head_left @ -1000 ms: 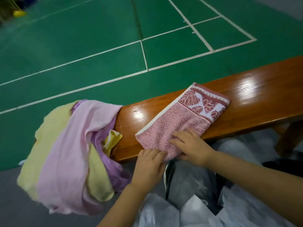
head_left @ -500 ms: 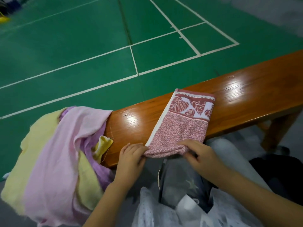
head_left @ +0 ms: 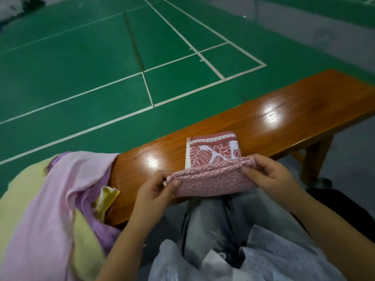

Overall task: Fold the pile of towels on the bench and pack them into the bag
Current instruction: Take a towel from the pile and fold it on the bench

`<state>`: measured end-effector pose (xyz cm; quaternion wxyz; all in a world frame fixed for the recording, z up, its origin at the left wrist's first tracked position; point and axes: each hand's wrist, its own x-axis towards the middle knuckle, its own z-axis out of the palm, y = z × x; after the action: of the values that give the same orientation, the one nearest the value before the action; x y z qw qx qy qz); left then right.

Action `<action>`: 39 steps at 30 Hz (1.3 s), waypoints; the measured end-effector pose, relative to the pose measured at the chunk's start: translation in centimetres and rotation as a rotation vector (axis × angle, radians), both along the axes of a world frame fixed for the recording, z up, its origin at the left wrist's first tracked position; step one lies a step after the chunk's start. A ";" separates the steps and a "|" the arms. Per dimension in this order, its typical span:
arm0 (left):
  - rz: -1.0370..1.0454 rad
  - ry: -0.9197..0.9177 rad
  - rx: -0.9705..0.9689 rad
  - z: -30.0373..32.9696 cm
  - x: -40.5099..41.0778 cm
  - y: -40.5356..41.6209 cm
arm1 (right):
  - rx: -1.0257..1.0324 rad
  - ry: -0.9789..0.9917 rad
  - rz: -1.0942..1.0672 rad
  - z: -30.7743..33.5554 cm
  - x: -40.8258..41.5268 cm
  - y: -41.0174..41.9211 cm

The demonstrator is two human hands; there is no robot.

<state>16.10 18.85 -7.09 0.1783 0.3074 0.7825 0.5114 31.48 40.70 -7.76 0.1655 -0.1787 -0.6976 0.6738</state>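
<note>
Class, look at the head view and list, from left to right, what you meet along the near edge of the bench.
Pile of pink, lilac and yellow towels → left hand → pink leaf-patterned towel, pinched at both ends → right hand → bare bench top.

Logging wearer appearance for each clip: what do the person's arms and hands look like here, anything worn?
Both forearms are bare, with no sleeves in view. The left hand and right hand wear no gloves; no rings, watch or bracelets are visible. Fingernails look short and unpainted.
</note>
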 end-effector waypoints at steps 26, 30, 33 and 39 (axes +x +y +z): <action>0.085 0.236 -0.621 -8.6 -12.0 14.3 | 0.464 -0.571 -0.078 -7.8 -12.2 10.9; 0.151 0.168 -0.564 -7.8 -11.7 14.3 | 0.362 -0.552 -0.083 -7.7 -12.0 11.3; 0.141 0.328 -0.419 -6.4 -9.9 12.6 | 0.291 -0.544 -0.117 -7.4 -11.2 11.3; -0.537 0.757 -0.519 -7.7 -5.5 7.3 | 0.738 -0.206 -0.177 -5.2 -7.4 8.0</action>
<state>10.60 26.16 -14.74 0.0780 0.6059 0.7865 0.0905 24.11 48.67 -12.92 0.2052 -0.2334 -0.8879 0.3392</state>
